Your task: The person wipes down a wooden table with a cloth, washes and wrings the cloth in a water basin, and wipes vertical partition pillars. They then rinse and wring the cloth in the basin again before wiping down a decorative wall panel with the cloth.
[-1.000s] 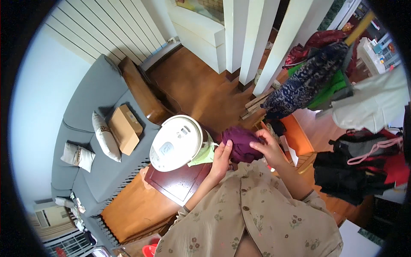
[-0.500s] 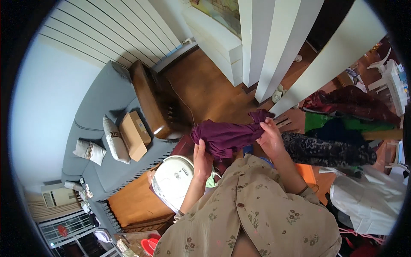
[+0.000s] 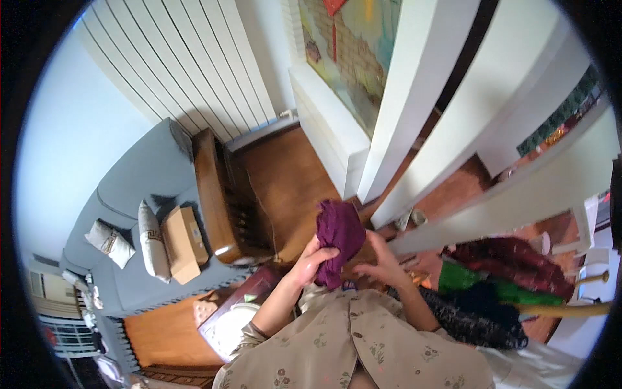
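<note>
A purple cloth (image 3: 342, 232), bunched into a bundle, is held up in front of my body. My left hand (image 3: 313, 260) grips its lower left side, thumb across the front. My right hand (image 3: 383, 260) is just to the right of the bundle, fingers apart and curved, holding nothing that I can see. What kind of cloth item it is cannot be made out.
At left stands a grey sofa (image 3: 122, 279) with cushions and an open cardboard box (image 3: 183, 243). A wooden cabinet (image 3: 217, 194) is beside it. White slats (image 3: 447, 155) rise at right, near clothes hung on a pole (image 3: 557, 310). A white appliance (image 3: 228, 329) is low left.
The purple cloth was stretched sideways between both hands; now it is bunched upright in my left hand. My right hand has let go of it. The view has shifted.
</note>
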A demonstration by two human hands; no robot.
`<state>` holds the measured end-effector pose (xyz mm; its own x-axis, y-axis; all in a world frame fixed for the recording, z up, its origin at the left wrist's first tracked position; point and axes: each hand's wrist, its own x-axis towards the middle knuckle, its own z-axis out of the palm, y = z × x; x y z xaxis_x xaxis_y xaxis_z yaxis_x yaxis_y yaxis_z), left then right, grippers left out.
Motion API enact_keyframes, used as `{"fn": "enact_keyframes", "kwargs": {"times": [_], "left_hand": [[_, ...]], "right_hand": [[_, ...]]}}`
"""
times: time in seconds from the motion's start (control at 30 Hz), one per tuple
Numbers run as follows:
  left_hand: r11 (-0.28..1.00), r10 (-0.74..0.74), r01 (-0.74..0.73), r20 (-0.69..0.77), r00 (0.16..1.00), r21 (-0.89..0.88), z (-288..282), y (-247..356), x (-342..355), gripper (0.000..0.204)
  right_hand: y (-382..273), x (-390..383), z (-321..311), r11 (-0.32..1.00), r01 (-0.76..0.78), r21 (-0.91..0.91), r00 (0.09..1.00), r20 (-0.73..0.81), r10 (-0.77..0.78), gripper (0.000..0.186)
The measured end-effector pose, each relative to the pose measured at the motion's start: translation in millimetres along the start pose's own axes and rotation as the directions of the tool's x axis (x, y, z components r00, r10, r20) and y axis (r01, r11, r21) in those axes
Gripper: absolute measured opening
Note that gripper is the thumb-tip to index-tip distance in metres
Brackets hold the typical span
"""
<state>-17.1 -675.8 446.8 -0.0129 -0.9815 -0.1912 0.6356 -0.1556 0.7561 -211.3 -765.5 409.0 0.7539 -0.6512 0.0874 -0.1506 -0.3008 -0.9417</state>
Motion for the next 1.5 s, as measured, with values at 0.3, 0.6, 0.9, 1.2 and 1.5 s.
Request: {"fn": "enact_keyframes", "kwargs": {"times": [0.3,0.6,0.9,1.2,1.5], "left_hand": [[0.825,-0.135,0.085,-0.048,0.990,-0.558,-130,99,69,0.092],[0.928,-0.189,0.085,-0.262,0.946,-0.362,-233,161,156,0.049],[0.993,0.116,-0.119,-0.402,0.908,0.019,-264,209,262,0.050],[-0.460,0.153,-0.019,0.100,0.983,0.888,-265,253,374,0.041],[0.996,0.090,-0.085,0.188,0.978,-0.035,-229,301,465,0.042]], "right_hand": [[-5,181,56,0.826,-0.266,0.498,0.958,0.230,0.170,0.043],[-18,340,34,0.802,-0.407,0.437,0.912,0.146,0.383,0.037],[54,402,1,0.858,-0.344,0.381,0.927,-0.009,0.376,0.027],[9,470,-36,0.982,-0.185,0.023,0.970,-0.155,0.186,0.030],[22,469,-58,0.871,-0.284,0.402,0.924,-0.127,0.360,0.055]]}}
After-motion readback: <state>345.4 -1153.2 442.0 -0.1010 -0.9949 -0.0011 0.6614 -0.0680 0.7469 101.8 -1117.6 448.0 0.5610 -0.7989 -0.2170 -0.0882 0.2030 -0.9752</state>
